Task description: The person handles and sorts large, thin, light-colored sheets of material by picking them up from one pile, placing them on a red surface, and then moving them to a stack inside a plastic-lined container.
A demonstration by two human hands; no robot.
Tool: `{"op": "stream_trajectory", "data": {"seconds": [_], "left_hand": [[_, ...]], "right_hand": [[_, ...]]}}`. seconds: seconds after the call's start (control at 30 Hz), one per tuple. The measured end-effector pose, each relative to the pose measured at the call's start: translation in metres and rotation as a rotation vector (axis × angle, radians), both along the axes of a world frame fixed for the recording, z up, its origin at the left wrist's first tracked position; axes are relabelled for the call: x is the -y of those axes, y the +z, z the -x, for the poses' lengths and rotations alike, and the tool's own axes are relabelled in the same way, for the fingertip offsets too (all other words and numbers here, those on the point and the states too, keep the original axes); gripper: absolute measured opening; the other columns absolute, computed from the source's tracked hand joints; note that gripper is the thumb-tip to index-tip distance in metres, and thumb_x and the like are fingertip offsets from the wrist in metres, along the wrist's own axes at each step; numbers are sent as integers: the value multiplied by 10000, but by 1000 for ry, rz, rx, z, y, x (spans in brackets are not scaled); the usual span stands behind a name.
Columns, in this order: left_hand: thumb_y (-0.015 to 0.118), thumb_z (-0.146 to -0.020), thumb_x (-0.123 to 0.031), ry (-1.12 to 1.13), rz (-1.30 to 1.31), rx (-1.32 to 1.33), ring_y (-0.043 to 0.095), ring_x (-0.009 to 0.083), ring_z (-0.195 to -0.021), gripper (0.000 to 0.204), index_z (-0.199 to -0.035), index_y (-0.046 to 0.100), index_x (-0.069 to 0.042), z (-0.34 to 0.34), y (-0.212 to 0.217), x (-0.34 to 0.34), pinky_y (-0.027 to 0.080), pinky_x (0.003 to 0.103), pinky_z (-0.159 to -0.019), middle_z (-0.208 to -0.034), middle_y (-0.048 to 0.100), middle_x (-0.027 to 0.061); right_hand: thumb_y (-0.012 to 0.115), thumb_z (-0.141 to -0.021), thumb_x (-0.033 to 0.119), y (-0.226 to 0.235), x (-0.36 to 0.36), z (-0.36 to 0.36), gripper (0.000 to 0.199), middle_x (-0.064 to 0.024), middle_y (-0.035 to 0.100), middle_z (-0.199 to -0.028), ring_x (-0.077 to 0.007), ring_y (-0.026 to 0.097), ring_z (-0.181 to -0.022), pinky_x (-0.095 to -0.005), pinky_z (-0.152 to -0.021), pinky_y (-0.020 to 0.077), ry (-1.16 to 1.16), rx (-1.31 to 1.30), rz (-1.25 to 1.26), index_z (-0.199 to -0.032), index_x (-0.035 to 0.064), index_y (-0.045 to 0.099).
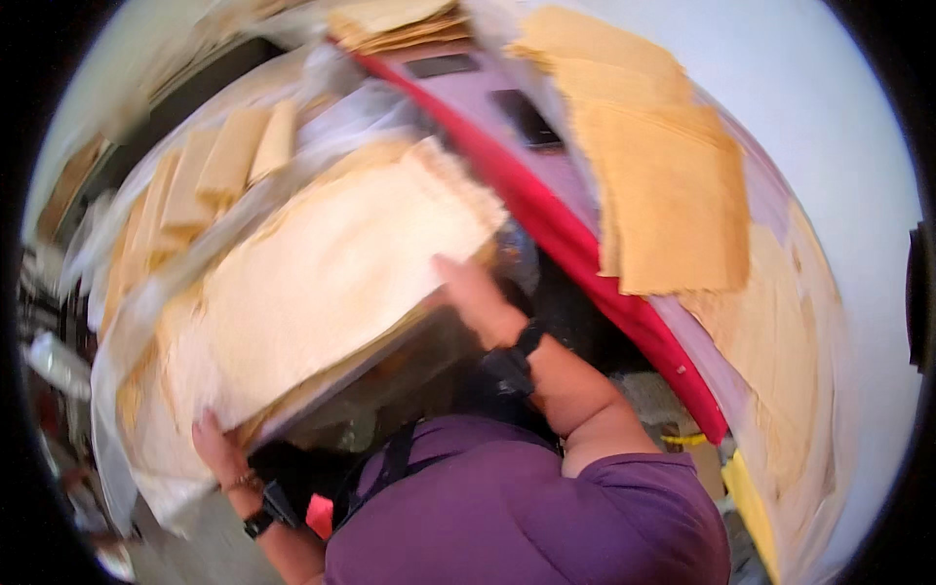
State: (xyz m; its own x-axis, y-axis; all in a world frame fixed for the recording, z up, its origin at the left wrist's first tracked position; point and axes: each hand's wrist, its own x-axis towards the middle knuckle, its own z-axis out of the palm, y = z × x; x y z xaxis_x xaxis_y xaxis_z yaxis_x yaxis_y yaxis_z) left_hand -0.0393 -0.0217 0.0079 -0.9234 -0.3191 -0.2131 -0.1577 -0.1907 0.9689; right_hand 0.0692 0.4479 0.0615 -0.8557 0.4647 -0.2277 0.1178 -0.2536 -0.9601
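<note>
A wide, pale yellow sheet (331,263) with rough edges lies on a stack of similar sheets in front of me. I cannot make out its material. At the near left corner, my left hand (219,448) is closed on the sheet's edge, its thumb uppermost and the other fingers mostly hidden. My right hand (478,297) grips the right part of the near edge, with its lower fingers out of sight and slightly blurred. Clear plastic film (146,331) surrounds the stack's left side.
Folded yellow sheets (234,156) sit at the far left. Across a red edge strip (546,214), a pink-covered table holds a stack of deeper yellow sheets (673,195), paler sheets (780,351) and a dark phone-like slab (526,117). More sheets (400,21) lie at the top.
</note>
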Motion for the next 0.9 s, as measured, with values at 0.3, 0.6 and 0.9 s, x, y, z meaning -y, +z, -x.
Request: {"op": "stream_trajectory", "data": {"seconds": [0.3, 0.6, 0.9], "left_hand": [[622, -960, -322, -159, 273, 25, 620, 256, -962, 513, -1329, 485, 7, 16, -5, 8, 526, 349, -637, -1203, 597, 156], [617, -940, -284, -42, 287, 62, 629, 239, -940, 438, -1259, 541, 7, 11, 13, -13, 519, 327, -622, -1174, 619, 140], [629, -956, -268, -96, 204, -2, 659, 230, -841, 388, -1221, 550, 4, 6, 14, -10, 528, 304, -581, -1086, 645, 129]], "right_hand": [[795, -785, 144, 95, -11, -123, 391, -102, 716, -1104, -301, 690, -940, -413, -827, 545, -170, -447, -1501, -1165, 114, 708], [821, -747, 246, 100, -106, -214, 721, -176, 492, -1474, -394, 467, -1348, -497, -1118, 375, -422, 431, -1689, -1403, 112, 554], [737, -834, 98, 111, -106, -214, 210, -127, 738, -1020, -311, 707, -944, -373, -800, 562, -657, 93, -1548, -1042, 72, 744]]}}
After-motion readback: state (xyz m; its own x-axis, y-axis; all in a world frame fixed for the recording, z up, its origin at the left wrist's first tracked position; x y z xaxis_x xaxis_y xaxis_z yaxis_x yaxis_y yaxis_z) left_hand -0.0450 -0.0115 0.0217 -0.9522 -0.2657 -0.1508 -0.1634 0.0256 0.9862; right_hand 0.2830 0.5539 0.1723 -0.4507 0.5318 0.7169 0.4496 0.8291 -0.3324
